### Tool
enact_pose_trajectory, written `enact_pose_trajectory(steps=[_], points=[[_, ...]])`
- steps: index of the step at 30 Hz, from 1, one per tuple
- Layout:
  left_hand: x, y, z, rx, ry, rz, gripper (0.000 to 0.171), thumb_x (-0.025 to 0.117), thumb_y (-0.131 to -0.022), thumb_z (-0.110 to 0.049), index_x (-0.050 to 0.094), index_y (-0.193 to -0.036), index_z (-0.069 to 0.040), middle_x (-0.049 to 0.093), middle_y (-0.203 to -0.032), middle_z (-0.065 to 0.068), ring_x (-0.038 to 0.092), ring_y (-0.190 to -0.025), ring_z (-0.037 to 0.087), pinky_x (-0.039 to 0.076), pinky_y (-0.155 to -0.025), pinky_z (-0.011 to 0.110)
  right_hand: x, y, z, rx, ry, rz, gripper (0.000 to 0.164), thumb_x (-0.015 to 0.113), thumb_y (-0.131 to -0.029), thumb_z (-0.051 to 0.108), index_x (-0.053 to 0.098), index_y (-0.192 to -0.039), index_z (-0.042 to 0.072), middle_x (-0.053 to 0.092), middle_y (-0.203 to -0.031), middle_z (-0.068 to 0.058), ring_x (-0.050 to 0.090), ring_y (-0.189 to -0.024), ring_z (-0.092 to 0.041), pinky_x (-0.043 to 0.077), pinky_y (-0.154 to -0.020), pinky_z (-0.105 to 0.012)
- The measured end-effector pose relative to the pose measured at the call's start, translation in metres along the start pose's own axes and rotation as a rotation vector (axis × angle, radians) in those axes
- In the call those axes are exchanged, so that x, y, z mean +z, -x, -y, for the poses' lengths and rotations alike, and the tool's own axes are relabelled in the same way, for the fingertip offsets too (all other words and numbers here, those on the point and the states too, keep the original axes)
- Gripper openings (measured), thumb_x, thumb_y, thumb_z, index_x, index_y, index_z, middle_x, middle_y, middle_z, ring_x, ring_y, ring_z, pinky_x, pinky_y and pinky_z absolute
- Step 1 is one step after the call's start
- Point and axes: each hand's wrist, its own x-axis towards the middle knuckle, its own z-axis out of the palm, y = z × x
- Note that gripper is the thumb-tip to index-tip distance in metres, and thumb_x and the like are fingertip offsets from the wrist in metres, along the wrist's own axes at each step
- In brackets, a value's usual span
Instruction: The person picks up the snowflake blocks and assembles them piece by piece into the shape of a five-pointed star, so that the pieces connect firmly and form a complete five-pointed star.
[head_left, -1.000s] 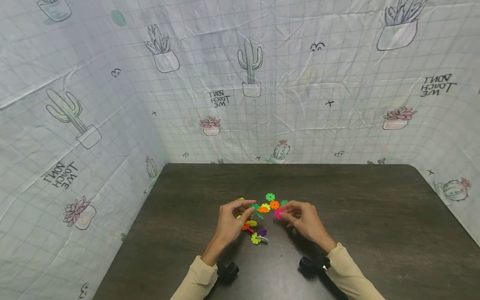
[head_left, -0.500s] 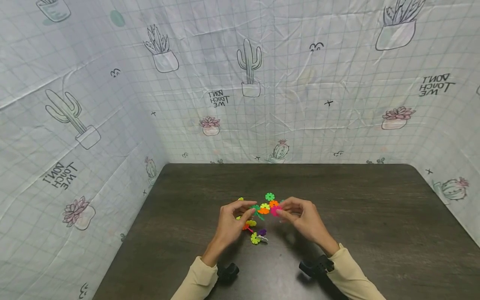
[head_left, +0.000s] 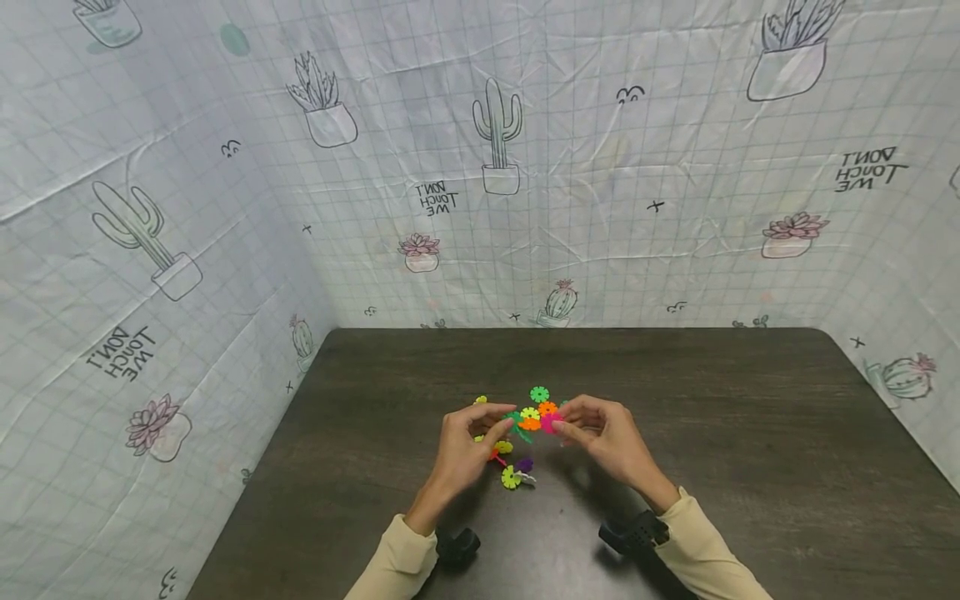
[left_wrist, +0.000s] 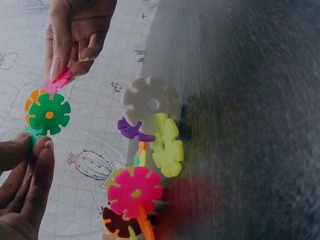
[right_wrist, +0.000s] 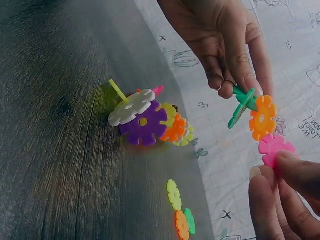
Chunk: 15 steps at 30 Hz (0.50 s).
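My left hand (head_left: 465, 446) pinches a green notched building disc (right_wrist: 243, 106) between thumb and fingers, above the table. A second green disc (left_wrist: 49, 114) and an orange notched disc (right_wrist: 263, 118) are joined to it. My right hand (head_left: 613, 437) pinches a pink disc (right_wrist: 276, 149) by its edge. The pink disc meets the rim of the orange disc in the right wrist view, between the two hands. Below the left hand lies a joined cluster with a white disc (left_wrist: 150, 101), a purple disc (right_wrist: 144, 124), a pink disc (left_wrist: 135, 192) and yellow ones.
Loose discs lie behind the hands on the dark table (head_left: 712, 400), among them a green disc (head_left: 539, 394) and a yellow disc (head_left: 529, 412). A patterned cloth (head_left: 585, 242) hangs around the back and sides. Black wrist cameras (head_left: 633, 533) sit at both wrists.
My right hand has moved slightly left, bringing the pink disc up to the orange disc. The left hand stays nearly in place, still pinching the green disc.
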Motion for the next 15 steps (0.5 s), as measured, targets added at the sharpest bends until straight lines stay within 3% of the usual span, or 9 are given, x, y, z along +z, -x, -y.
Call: enact_pose_trajectory(steps=[8, 15], points=[[0.0004, 0.0001, 0.0006, 0.003, 0.005, 0.011, 0.023, 0.073, -0.099, -0.018, 0.078, -0.118, -0.007, 0.079, -0.098, 0.009, 0.077, -0.082, 0.029, 0.062, -0.080, 0.024, -0.0002, 0.0010, 0.0001, -0.002, 0.007, 0.007, 0.012, 0.080, -0.092, 0.011, 0.074, -0.102, 0.008, 0.079, -0.094, -0.013, 0.077, -0.080, -0.038, 0.064, -0.072, -0.048], [0.0018, 0.0007, 0.0012, 0.022, 0.007, 0.000, 0.024, 0.075, -0.097, -0.016, 0.078, -0.117, -0.005, 0.080, -0.100, 0.009, 0.078, -0.081, 0.024, 0.063, -0.081, 0.025, 0.0010, 0.0011, 0.0010, -0.005, 0.001, 0.001, 0.013, 0.080, -0.091, 0.009, 0.074, -0.101, 0.006, 0.079, -0.093, -0.015, 0.078, -0.079, -0.035, 0.065, -0.071, -0.047]])
